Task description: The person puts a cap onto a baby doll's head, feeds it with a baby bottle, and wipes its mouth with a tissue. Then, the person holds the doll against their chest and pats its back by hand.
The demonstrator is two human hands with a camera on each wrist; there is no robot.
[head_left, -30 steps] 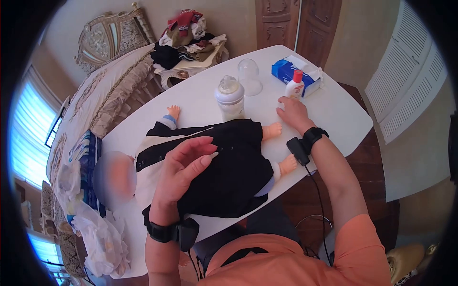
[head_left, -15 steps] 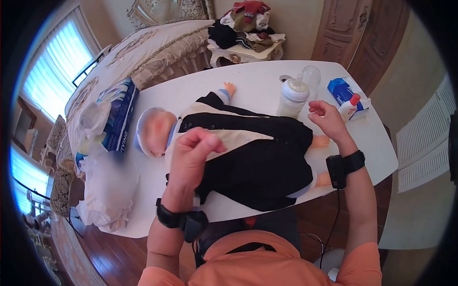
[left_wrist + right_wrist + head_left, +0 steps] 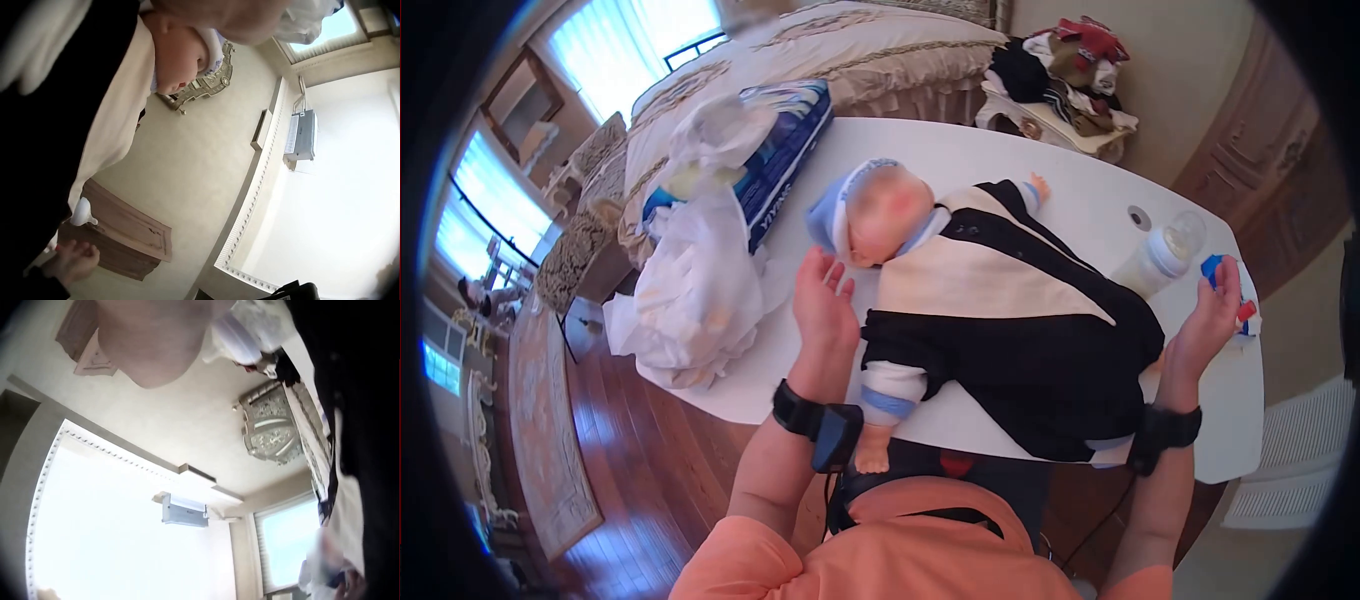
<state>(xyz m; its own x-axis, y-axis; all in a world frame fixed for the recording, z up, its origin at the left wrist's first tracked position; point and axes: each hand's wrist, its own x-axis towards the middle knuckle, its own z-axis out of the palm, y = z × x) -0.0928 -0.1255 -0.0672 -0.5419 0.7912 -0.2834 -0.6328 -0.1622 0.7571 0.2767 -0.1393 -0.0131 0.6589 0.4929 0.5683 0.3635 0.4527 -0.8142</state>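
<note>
A doll [image 3: 890, 212] in a blue cap and a black-and-cream outfit [image 3: 1040, 345] lies on its back on the white table. My left hand [image 3: 827, 305] is beside the doll's head, palm up, its fingers loosely bent and holding nothing. Over by the doll's feet, my right hand [image 3: 1205, 325] is raised with relaxed fingers and nothing in it; it partly covers a red-capped bottle [image 3: 1247, 311] and a blue pack [image 3: 1212, 267]. The left wrist view shows the doll's face [image 3: 178, 59] close up and the right hand [image 3: 75, 261] farther off.
A baby bottle [image 3: 1162, 258] lies or leans near the table's far right, with a small round object [image 3: 1139, 217] beside it. At the left are a blue package [image 3: 785, 165] and crumpled white plastic [image 3: 695, 290]. Behind stand a bed [image 3: 880, 50] and piled clothes [image 3: 1080, 70].
The head view has swung left. My left hand has moved from over the outfit to beside the doll's head, and its fingers have spread. My right hand has turned with its fingers upward, still empty.
</note>
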